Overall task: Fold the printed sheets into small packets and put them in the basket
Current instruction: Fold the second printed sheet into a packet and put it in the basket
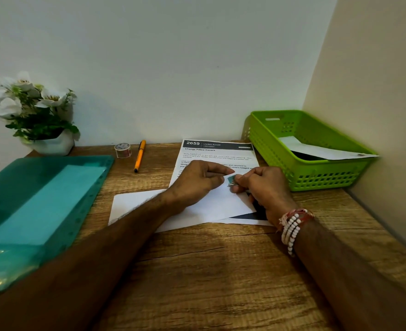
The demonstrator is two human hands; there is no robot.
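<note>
**Both hands pinching a small scrap over a folded sheet**

Left hand (197,181) curled, thumb and forefinger closed on the left edge of a small bluish scrap (231,180), other fingers tucked under, heel down on the folded sheet (149,204). Right hand (267,189) likewise clenched, fingertips gripping the scrap's right edge, nothing else in its grasp. Fingertips of the two hands nearly meeting across the scrap. Too small and blurred to tell what the scrap is, or whether it touches the paper below.

Folded sheet flat on the table (221,271), white side up, with a dark printed band showing at its lower right corner beside the right wrist. Beyond it, partly hidden by the hands, a printed sheet (217,152) lying unfolded, headed "2659 Living Room, Change Pillow Covers", far edge near the wall. Just right of that sheet, in the corner, a green basket (268,149) with one folded white packet (316,150) inside, one end resting on the right rim.

Also on the table:
- Tape roll (122,150) and orange pen (140,156) side by side near the wall, left of the printed sheet.
- Teal folder (37,206) along the left edge, near corner hidden behind the left forearm.
- White-flowered plant (37,108) in a white pot at the far left corner.

Beaded bracelet (292,226) on the right wrist
</note>
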